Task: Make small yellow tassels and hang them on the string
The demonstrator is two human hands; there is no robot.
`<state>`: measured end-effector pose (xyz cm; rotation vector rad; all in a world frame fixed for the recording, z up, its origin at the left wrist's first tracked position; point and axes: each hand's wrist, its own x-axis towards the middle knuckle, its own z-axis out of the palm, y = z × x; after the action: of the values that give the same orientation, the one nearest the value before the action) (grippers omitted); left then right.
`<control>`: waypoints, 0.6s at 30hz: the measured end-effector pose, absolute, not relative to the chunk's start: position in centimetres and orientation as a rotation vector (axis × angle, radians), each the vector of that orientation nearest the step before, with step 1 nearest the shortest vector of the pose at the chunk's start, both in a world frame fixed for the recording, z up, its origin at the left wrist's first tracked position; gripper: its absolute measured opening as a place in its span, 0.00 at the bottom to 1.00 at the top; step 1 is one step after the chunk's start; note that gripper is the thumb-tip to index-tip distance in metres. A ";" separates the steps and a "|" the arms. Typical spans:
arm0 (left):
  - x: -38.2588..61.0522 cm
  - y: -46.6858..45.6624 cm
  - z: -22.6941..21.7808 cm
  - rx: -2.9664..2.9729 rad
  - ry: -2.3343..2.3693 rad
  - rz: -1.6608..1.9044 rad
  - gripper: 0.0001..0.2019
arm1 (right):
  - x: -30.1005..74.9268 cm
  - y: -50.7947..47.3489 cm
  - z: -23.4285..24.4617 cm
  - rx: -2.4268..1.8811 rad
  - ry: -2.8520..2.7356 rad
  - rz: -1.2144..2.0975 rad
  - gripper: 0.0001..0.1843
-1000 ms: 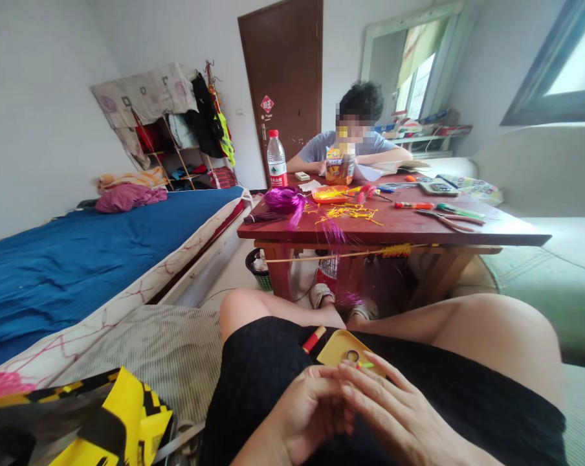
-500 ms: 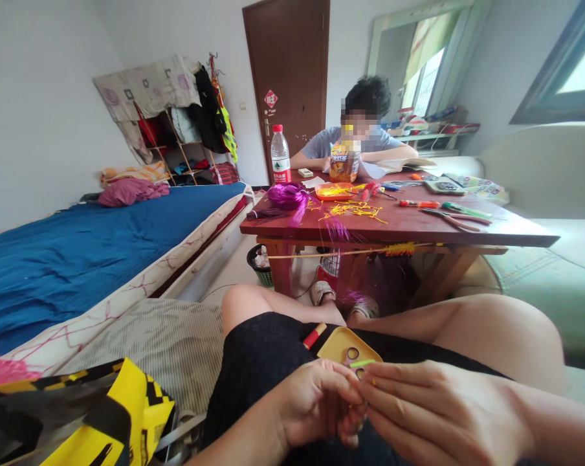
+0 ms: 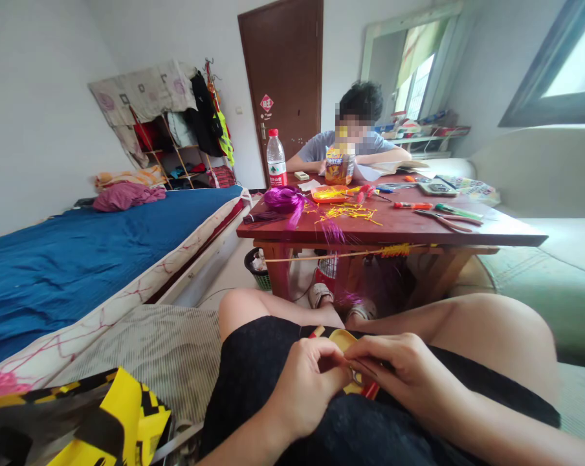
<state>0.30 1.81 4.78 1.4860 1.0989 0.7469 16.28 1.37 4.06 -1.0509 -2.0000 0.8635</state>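
My left hand (image 3: pixel 308 382) and my right hand (image 3: pixel 405 370) meet over my lap, fingertips pinched together above a small yellow tray (image 3: pixel 341 339) that rests on my black shorts (image 3: pixel 268 375). A small ring-like piece and something red (image 3: pixel 370 390) show just below the pinch. What the fingers themselves hold is too small to make out. Most of the tray is hidden behind my hands.
A red wooden table (image 3: pixel 399 226) stands ahead with purple threads (image 3: pixel 283 199), yellow strands (image 3: pixel 351 211), an orange tray, tools and a water bottle (image 3: pixel 275 159). Another person (image 3: pixel 355 129) sits behind it. A blue bed (image 3: pixel 79 252) lies left, a yellow bag (image 3: pixel 112 421) near left.
Both hands have moved forward over the yellow tray and now cover most of it. The green strand seen at my fingertips before is no longer visible.
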 end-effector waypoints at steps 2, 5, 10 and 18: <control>0.5 1.4 4.7 1.708 1.159 0.839 0.07 | 16.0 1.6 4.2 -1.113 -1.910 0.966 0.08; 0.6 0.9 3.9 2.082 1.163 1.006 0.08 | 15.6 2.0 4.4 -1.152 -1.728 1.177 0.08; -0.2 1.2 2.0 2.776 0.801 1.053 0.11 | 15.2 2.9 4.3 -1.147 -1.512 1.492 0.08; -0.1 2.0 3.0 2.850 0.768 0.954 0.13 | 14.9 4.0 4.4 -1.200 -1.580 1.423 0.09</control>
<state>-0.13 1.97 3.04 2.8503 0.7676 0.9543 14.93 3.97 4.41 -1.2004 -1.5804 1.4229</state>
